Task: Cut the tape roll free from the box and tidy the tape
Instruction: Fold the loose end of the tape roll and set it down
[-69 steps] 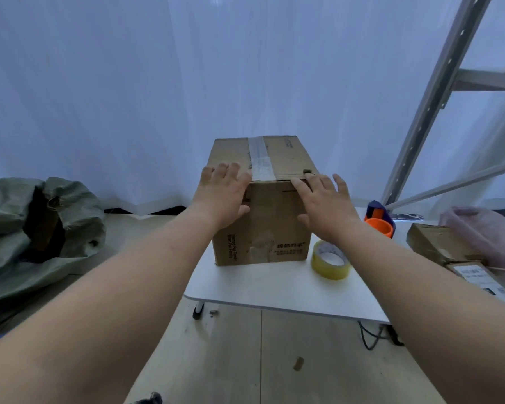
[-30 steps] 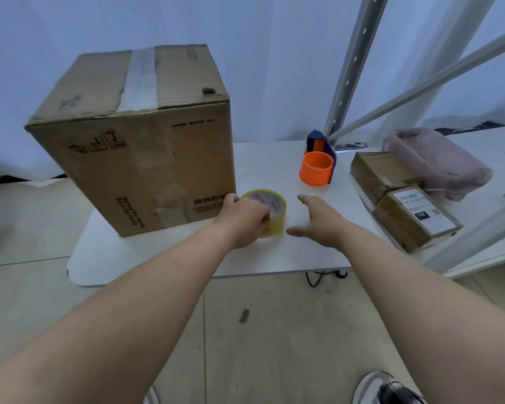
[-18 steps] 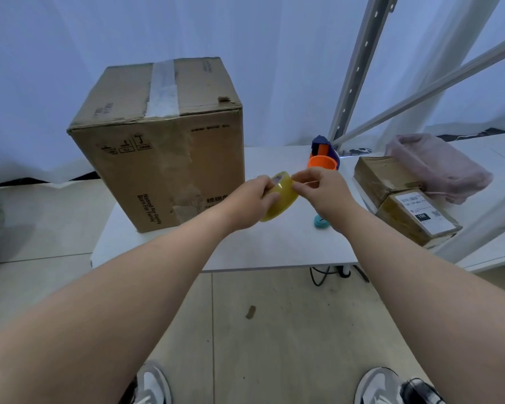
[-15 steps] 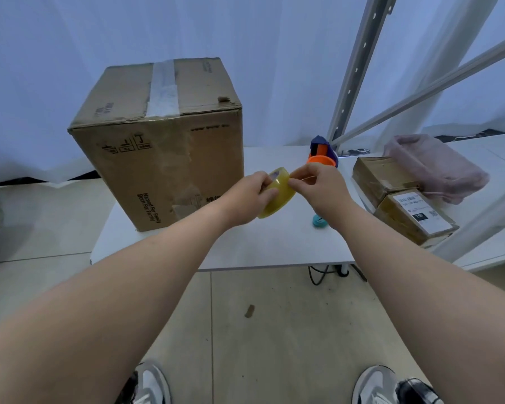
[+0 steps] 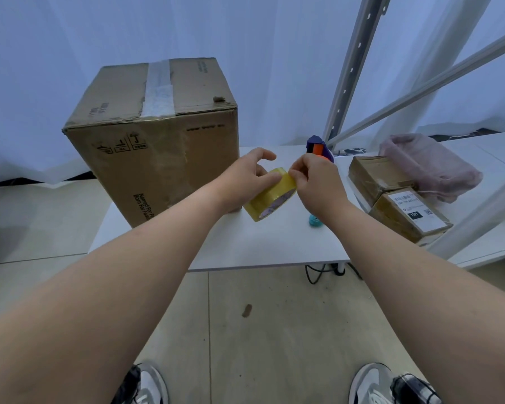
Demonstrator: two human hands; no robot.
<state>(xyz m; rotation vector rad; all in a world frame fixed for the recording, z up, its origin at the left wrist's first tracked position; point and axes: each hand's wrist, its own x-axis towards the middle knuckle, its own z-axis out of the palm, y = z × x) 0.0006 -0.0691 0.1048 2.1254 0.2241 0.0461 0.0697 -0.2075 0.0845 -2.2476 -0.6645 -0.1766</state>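
Note:
A large brown cardboard box (image 5: 158, 135) with a strip of clear tape along its top stands on the left of the white table (image 5: 268, 243). I hold a yellowish roll of tape (image 5: 270, 195) in the air to the right of the box, above the table. My left hand (image 5: 245, 177) grips the roll from the left, fingers partly spread. My right hand (image 5: 315, 182) pinches the roll's upper edge with its fingertips. No tape strand between roll and box is visible.
An orange and purple tape dispenser (image 5: 318, 148) stands behind my right hand. A small teal object (image 5: 315, 221) lies on the table under my wrist. Two brown parcels (image 5: 397, 196) and a pink bag (image 5: 429, 167) lie at the right, beside grey metal shelf posts (image 5: 353, 68).
My left hand lifted the tape roll off the table and my right hand came to it. Over the last half second the roll tilted and my right fingertips closed on its edge.

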